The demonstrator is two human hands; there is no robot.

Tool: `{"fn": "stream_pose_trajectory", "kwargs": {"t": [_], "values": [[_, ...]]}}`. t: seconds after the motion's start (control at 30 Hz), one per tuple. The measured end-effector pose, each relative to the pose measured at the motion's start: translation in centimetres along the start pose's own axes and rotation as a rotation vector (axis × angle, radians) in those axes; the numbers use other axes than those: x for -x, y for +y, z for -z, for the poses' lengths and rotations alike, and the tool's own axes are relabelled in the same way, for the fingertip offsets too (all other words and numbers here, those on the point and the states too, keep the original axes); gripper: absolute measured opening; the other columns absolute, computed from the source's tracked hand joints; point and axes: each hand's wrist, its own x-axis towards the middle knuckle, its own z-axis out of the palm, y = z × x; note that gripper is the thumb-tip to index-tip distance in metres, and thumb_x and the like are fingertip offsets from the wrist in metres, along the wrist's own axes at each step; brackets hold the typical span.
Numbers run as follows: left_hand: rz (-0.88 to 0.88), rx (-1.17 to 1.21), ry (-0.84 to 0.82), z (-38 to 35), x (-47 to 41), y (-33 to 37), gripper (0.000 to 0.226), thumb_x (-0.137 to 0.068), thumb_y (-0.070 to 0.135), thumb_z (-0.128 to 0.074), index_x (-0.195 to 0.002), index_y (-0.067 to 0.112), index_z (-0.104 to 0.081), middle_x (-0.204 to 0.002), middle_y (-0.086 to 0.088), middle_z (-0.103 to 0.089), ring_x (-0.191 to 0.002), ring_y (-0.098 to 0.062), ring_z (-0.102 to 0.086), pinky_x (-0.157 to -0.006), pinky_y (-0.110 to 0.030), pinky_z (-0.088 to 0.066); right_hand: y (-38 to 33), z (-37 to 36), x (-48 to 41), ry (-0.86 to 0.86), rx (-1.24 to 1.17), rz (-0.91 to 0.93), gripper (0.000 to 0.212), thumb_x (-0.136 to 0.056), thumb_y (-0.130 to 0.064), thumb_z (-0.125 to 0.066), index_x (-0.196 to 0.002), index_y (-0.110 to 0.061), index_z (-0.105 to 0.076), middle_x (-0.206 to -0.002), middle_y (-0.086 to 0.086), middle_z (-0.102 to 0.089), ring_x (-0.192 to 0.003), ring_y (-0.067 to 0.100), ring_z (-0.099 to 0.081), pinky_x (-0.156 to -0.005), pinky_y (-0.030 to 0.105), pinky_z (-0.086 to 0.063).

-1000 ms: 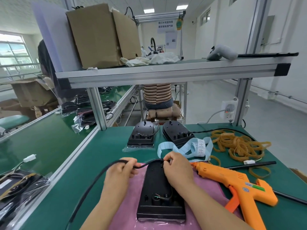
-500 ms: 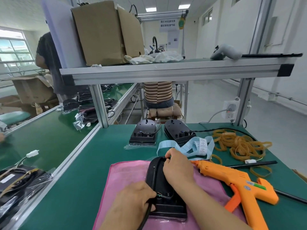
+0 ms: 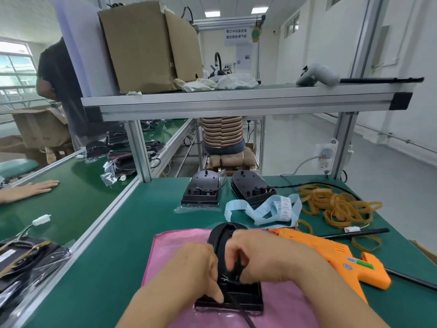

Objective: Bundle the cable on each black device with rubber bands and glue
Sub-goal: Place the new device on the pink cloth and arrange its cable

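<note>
Currently in work: black device (image 3: 248, 295), lying on a pink sheet (image 3: 170, 247) at the near end of the desk (image 3: 132, 233), and largely covered by both hands.
Cable: black cable (image 3: 219, 242), laid along the device's left rim and trailing off the bottom of my view. I see no band on it yet.
Left hand: left hand (image 3: 196, 268) is curled over the device's left side with the thumb pressed on its near end, gripping the device.
Right hand: right hand (image 3: 267, 259) has its fingers curled and pinches the cable over the middle of the device.
Rubber bands: rubber bands (image 3: 335, 207) sit in a loose heap at the far right, well apart from both hands.
Glue gun: orange glue gun (image 3: 331, 254), just right of the sheet, with its nozzle beside the right hand.
Other stock: two more devices (image 3: 203, 188) at the back, with a label strip (image 3: 272, 209) near them.
Risk, cable: I judge the coil may spring loose if either hand lets go to fetch a band, since the heap is well off.
Risk, wires: thin wires (image 3: 224, 278) show between the hands, and a hard tug on the cable could strain them.
Risk, glue: the nozzle could burn a wrist or smear the sheet. I cannot tell whether it is hot.
</note>
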Motion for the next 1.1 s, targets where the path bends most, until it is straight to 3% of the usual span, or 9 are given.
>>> {"fn": "stream_pose_trajectory", "kwargs": {"t": [0.17, 0.23, 0.33, 0.47, 0.63, 0.73, 0.83, 0.93, 1.1], "values": [[0.018, 0.073, 0.009, -0.2, 0.3, -0.6, 0.043, -0.064, 0.021, -0.09, -0.058, 0.024, -0.048, -0.099, -0.002, -0.07, -0.076, -0.014, -0.054, -0.07, -0.026, -0.048, -1.8, -0.3, 2.0, -0.183, 0.102, 0.008, 0.031, -0.079, -0.015, -0.071, -0.107, -0.025, -0.061, -0.11, -0.003, -0.048, -0.091, 0.014, -0.047, -0.076, 0.032, -0.045], [0.013, 0.098, 0.012, -0.2, 0.5, -0.5, 0.042, -0.065, 0.021, -0.09, -0.057, 0.024, -0.049, -0.091, 0.003, -0.065, -0.075, -0.013, -0.053, -0.07, -0.026, -0.047, -2.1, -0.1, 2.4, -0.155, 0.084, -0.022, 0.017, -0.086, -0.023, -0.066, -0.102, -0.019, -0.062, -0.107, 0.0, -0.057, -0.086, 0.014, -0.05, -0.072, 0.03, -0.045], [0.022, 0.085, -0.005, 0.0, 0.6, -0.3, 0.041, -0.066, 0.021, -0.09, -0.056, 0.024, -0.049, -0.084, 0.006, -0.061, -0.074, -0.012, -0.052, -0.065, -0.024, -0.043, -2.2, -0.5, 2.8, -0.182, 0.03, -0.101, 0.031, -0.087, -0.041, -0.064, -0.094, -0.011, -0.065, -0.09, 0.006, -0.069, -0.078, 0.019, -0.058, -0.066, 0.032, -0.047], [0.027, 0.034, -0.021, 0.2, 0.6, 0.1, 0.042, -0.069, 0.024, -0.088, -0.057, 0.024, -0.048, -0.104, -0.006, -0.07, -0.079, -0.013, -0.054, -0.068, -0.024, -0.046, -1.8, -1.1, 3.3, -0.218, 0.061, -0.115, 0.016, -0.076, -0.015, -0.071, -0.091, -0.014, -0.066, -0.094, 0.01, -0.068, -0.073, 0.021, -0.057, -0.058, 0.032, -0.043], [0.017, -0.013, -0.046, 0.5, 0.8, 0.4, 0.032, -0.075, 0.027, -0.085, -0.07, 0.02, -0.055, -0.11, -0.005, -0.069, -0.085, -0.017, -0.059, -0.082, -0.029, -0.051, -1.1, 1.0, 3.4, -0.102, 0.155, -0.138, 0.019, -0.076, -0.012, -0.071, -0.09, -0.025, -0.069, -0.072, -0.014, -0.057, -0.064, 0.0, -0.051, -0.052, 0.016, -0.038], [0.01, 0.063, -0.029, 0.3, 1.0, -0.3, 0.032, -0.074, 0.038, -0.084, -0.076, 0.015, -0.062, -0.103, -0.005, -0.069, -0.079, -0.015, -0.056, -0.071, -0.025, -0.048, -0.7, 1.9, 2.8, -0.047, 0.22, -0.152, 0.02, -0.076, -0.008, -0.069, -0.087, -0.024, -0.072, -0.073, -0.013, -0.061, -0.068, 0.004, -0.056, -0.056, 0.017, -0.044], [0.008, 0.089, 0.036, -0.1, 0.8, -0.6, 0.046, -0.085, 0.059, -0.064, -0.073, 0.016, -0.056, -0.082, -0.002, -0.062, -0.071, -0.015, -0.052, -0.062, -0.027, -0.041, -0.8, 1.8, 1.9, -0.003, 0.305, -0.141, 0.025, -0.077, -0.002, -0.061, -0.086, -0.023, -0.072, -0.079, -0.009, -0.064, -0.072, 0.011, -0.058, -0.059, 0.02, -0.045], [0.03, -0.031, 0.111, -1.6, -0.1, 0.2, 0.046, -0.09, 0.068, -0.046, -0.086, 0.022, -0.05, -0.095, -0.002, -0.064, -0.09, -0.023, -0.06, -0.073, -0.034, -0.044, -1.1, 1.6, 1.6, 0.002, 0.36, -0.139, 0.029, -0.077, -0.001, -0.057, -0.086, -0.024, -0.072, -0.083, -0.007, -0.067, -0.069, 0.011, -0.053, -0.057, 0.021, -0.04], [-0.037, 0.007, 0.14, -2.2, -1.2, 0.8, 0.033, -0.082, 0.059, -0.066, -0.086, 0.028, -0.057, -0.101, 0.003, -0.05, -0.094, -0.021, -0.056, -0.079, -0.033, -0.047, -1.0, 1.4, 2.2, -0.062, 0.37, -0.167, 0.031, -0.079, 0.0, -0.057, -0.092, -0.024, -0.071, -0.088, -0.005, -0.065, -0.076, 0.014, -0.055, -0.058, 0.021, -0.04]]}}
